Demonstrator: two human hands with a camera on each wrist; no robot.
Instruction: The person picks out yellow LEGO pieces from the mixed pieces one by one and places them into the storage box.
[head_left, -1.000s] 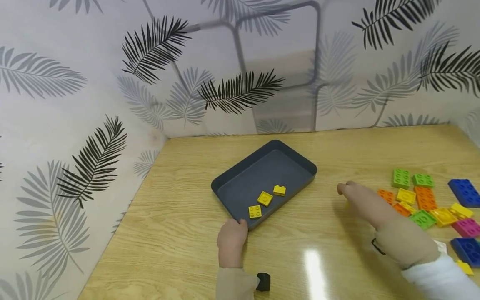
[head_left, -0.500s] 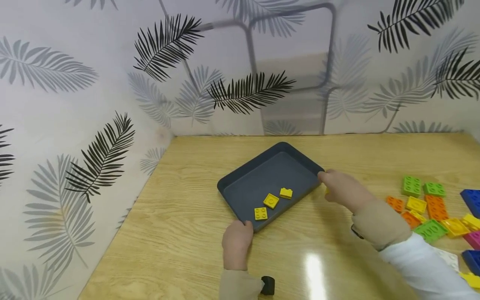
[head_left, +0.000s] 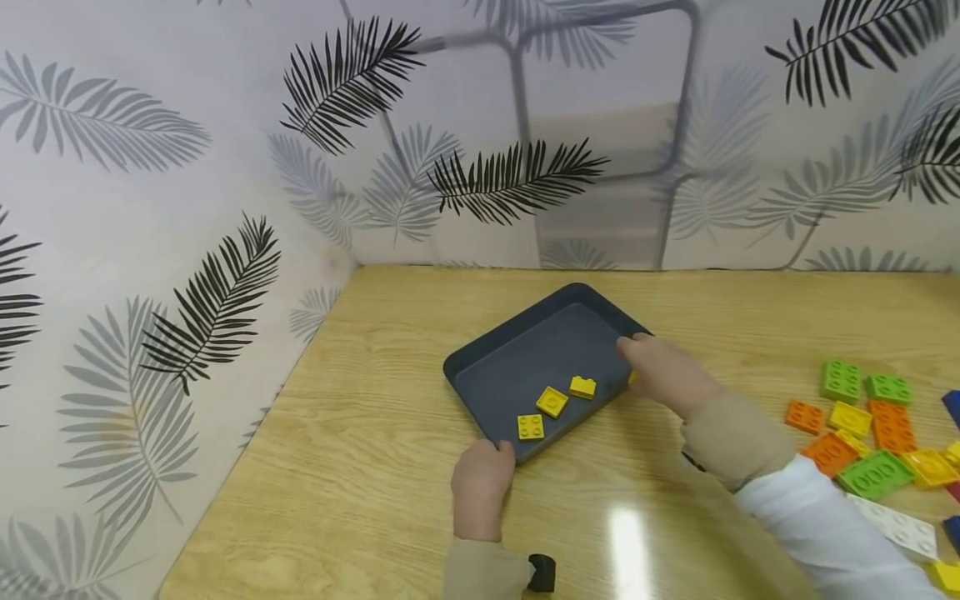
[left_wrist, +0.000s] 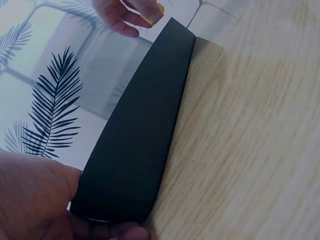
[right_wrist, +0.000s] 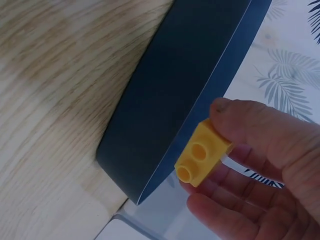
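Observation:
A dark grey tray (head_left: pixel 510 342) sits on the wooden table with three yellow toy bricks (head_left: pixel 552 402) in a row along its near side. My left hand (head_left: pixel 482 483) grips the tray's near corner; the left wrist view shows the thumb and fingers around the tray's wall (left_wrist: pixel 135 125). My right hand (head_left: pixel 667 375) is at the tray's right corner. Between its thumb and fingers it pinches a yellow brick (right_wrist: pixel 202 152), whose two studs show in the right wrist view, close over the tray's rim. In the head view that brick is mostly hidden by the hand.
Loose bricks lie on the right of the table (head_left: pixel 337 450): green (head_left: pixel 842 381), orange (head_left: pixel 892 427), yellow (head_left: pixel 850 419) and a long white one (head_left: pixel 896 527), partly behind the right sleeve. A leaf-patterned curtain (head_left: pixel 465 100) stands behind the table and along its left.
My right hand has moved left from beside the loose bricks to the tray's right corner, carrying the yellow brick. My left hand keeps its grip on the tray. The head view has turned slightly.

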